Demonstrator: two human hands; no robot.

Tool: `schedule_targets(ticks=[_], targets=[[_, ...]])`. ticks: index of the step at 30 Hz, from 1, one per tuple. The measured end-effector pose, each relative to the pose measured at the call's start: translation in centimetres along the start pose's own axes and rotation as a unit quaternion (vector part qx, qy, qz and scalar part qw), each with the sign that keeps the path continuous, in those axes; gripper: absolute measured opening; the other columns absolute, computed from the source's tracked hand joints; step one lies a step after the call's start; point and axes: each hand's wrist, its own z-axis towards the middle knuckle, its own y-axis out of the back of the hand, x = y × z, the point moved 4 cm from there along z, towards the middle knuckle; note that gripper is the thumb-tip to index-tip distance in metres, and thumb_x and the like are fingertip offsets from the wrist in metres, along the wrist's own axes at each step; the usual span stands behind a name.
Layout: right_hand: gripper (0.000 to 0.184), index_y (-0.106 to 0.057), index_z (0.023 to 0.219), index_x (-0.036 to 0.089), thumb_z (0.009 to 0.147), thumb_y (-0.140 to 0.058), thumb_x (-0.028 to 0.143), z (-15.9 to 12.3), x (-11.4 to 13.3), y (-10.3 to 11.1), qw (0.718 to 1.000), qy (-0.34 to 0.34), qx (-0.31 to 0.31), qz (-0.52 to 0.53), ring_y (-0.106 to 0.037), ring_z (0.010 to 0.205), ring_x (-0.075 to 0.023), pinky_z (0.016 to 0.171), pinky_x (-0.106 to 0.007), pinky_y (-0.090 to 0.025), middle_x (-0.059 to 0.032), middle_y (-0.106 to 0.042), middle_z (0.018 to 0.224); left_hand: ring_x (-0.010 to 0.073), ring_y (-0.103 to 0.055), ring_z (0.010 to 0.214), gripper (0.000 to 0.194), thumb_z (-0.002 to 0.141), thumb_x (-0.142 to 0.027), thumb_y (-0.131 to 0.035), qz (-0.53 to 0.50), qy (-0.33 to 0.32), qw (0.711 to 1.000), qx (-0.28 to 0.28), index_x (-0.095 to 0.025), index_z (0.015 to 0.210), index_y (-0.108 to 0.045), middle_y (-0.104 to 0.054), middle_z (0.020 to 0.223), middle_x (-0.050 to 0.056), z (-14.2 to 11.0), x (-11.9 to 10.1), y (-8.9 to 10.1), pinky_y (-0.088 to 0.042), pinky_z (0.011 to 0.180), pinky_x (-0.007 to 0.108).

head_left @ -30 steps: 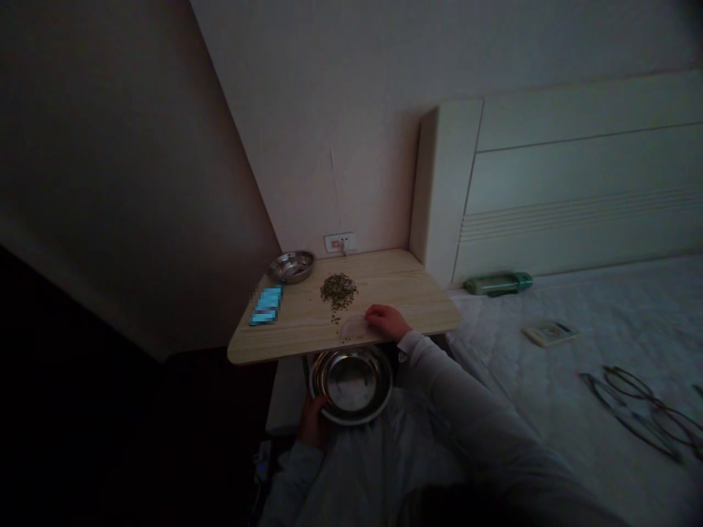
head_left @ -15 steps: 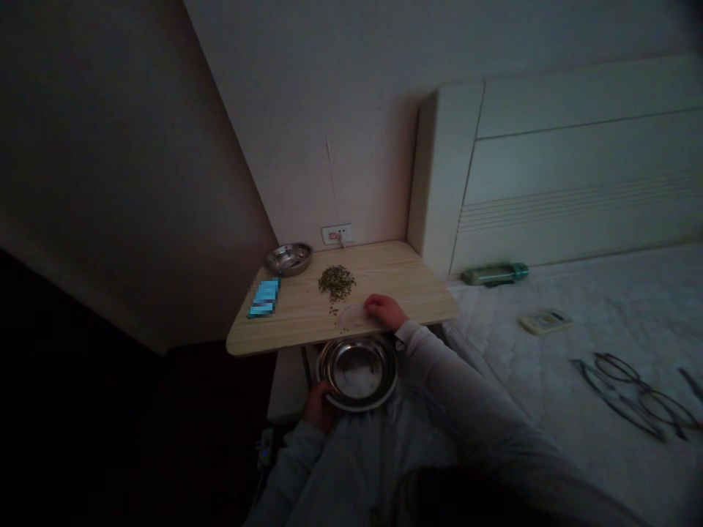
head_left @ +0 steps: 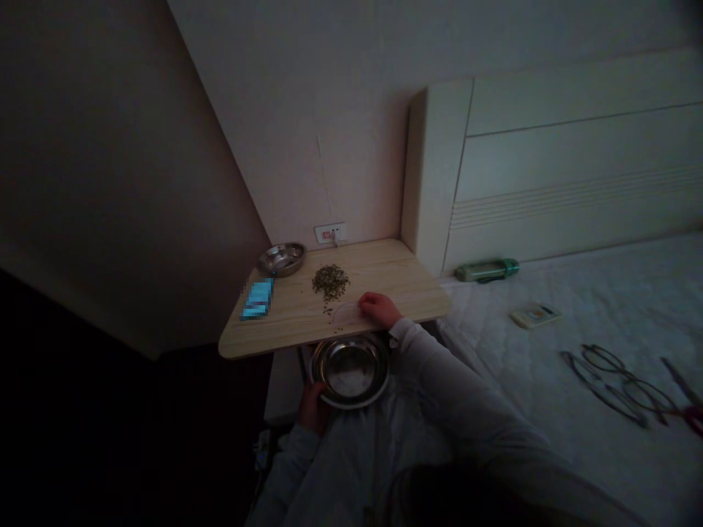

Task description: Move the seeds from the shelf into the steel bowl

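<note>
My left hand (head_left: 313, 410) is closed on the left rim of a shiny metal bowl (head_left: 351, 399), held below the table's front edge. On the wooden tabletop (head_left: 274, 333), my right hand (head_left: 380, 310) pinches a thin, see-through piece with a curved edge (head_left: 343, 312), whose exact kind I cannot make out. Just beyond that piece lies a heap of small, dark greenish seeds or grains (head_left: 330, 280). A few loose ones trail from the heap toward the front edge, above the bowl.
A second metal bowl (head_left: 282, 259) and a lit phone (head_left: 258, 298) occupy the table's left side. Behind is a wall socket (head_left: 330, 233) with a plug. On the bed at right lie a green bottle (head_left: 487, 271), a pale device (head_left: 536, 315), eyeglasses (head_left: 626, 380) and scissors (head_left: 681, 380).
The whole view has shifted slightly, so things sit a little further left and the scissors show more. Both hands keep their holds, with no clear movement over the table.
</note>
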Motion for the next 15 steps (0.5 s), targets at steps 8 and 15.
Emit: schedule_targets(ticks=[8,15], targets=[[0.009,-0.055,0.061,0.017,0.062,-0.046,0.019,-0.06,-0.25,-0.03,1.000,0.004,0.000,0.009,-0.050,0.057,-0.0104,0.060,-0.022,-0.036,0.0024,-0.057,0.054,0.0166,-0.057,0.063,0.014,0.051,-0.016,-0.056,0.032,-0.027,0.999,-0.017,-0.017,0.064,-0.056,-0.059,0.059,-0.001,-0.53,-0.62,-0.11,-0.041,0.058,0.027],[0.011,-0.056,0.064,0.016,0.063,-0.046,0.020,0.04,-0.35,-0.13,1.000,0.000,0.011,0.003,-0.050,0.056,-0.0105,0.058,-0.022,-0.036,0.0018,-0.058,0.055,0.0183,-0.058,0.068,0.035,0.052,-0.017,-0.057,0.021,-0.016,1.000,-0.017,-0.018,0.086,-0.058,-0.062,0.067,0.000,0.21,0.16,0.68,-0.043,0.062,0.031]])
